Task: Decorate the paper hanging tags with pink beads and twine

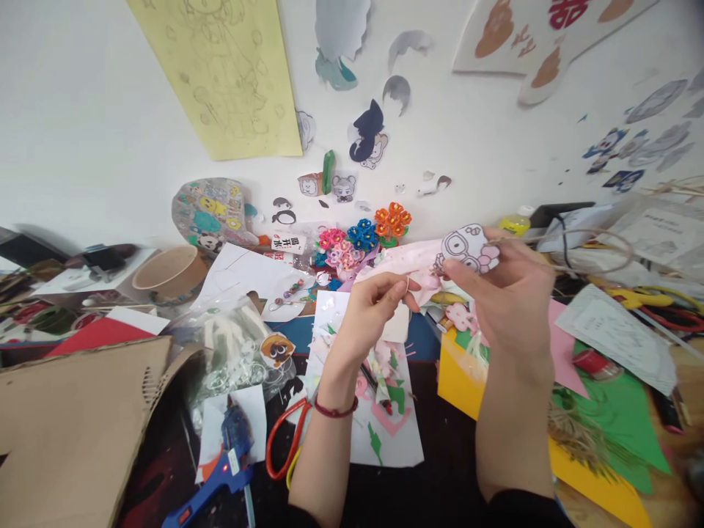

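Observation:
My right hand [509, 290] is raised over the desk and pinches a pink paper piece with a cartoon character cut-out [468, 248] at its upper end. My left hand [369, 308], a red cord on its wrist, grips the lower left part of the same pink paper [397, 259] between thumb and fingers. Both hands meet above a white sheet [385, 433] scattered with pink and green paper scraps.
A blue glue gun [223, 469] and orange-handled scissors [286, 436] lie at the front. Brown cardboard [71, 425] fills the left, a paper cup [170, 273] behind it. Paper flowers [363, 235] stand by the wall. Yellow, green and pink sheets [599, 411] lie right.

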Demonstrator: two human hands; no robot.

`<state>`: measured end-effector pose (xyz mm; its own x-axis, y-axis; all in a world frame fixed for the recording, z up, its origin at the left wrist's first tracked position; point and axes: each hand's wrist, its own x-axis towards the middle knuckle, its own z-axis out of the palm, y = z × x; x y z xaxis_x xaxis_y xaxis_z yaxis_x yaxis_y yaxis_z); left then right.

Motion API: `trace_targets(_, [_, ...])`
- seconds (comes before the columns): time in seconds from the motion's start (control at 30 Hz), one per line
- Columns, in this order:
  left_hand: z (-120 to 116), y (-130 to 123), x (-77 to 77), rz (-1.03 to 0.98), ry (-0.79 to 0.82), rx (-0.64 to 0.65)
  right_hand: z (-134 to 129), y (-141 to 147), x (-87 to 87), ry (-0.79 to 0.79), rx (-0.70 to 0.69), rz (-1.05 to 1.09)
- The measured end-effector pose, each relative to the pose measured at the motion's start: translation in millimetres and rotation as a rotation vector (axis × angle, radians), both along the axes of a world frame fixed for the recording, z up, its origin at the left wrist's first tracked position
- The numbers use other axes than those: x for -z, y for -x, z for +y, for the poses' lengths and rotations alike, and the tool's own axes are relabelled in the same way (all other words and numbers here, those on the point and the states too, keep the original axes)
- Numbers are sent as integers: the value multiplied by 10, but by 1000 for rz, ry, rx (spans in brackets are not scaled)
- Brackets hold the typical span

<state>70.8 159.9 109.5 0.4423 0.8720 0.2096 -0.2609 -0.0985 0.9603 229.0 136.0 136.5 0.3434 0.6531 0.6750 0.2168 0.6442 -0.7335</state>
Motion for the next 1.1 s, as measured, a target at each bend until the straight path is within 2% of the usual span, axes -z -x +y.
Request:
trace_targets(0.2, [1, 15, -7, 35, -38, 10, 23, -53, 0, -7, -41, -58])
trace_targets(0.33, [-19, 9, -20, 84, -116, -34, 67, -82, 47, -23, -88, -63])
trace_targets(0.47, [-56, 34, -33, 173, -227, -119, 160, -111, 117, 39, -216, 43])
trace_targets(0.67, [-117, 63, -78, 345, -359, -49, 281, -109, 167, 42, -413, 272])
trace_targets(0.87, [-142, 31, -112, 439, -453, -172, 316, -66, 187, 59, -548, 381])
trace_targets(1.1, [-166, 63, -112, 426, -532, -244, 330, -61, 205, -114, -663, 290])
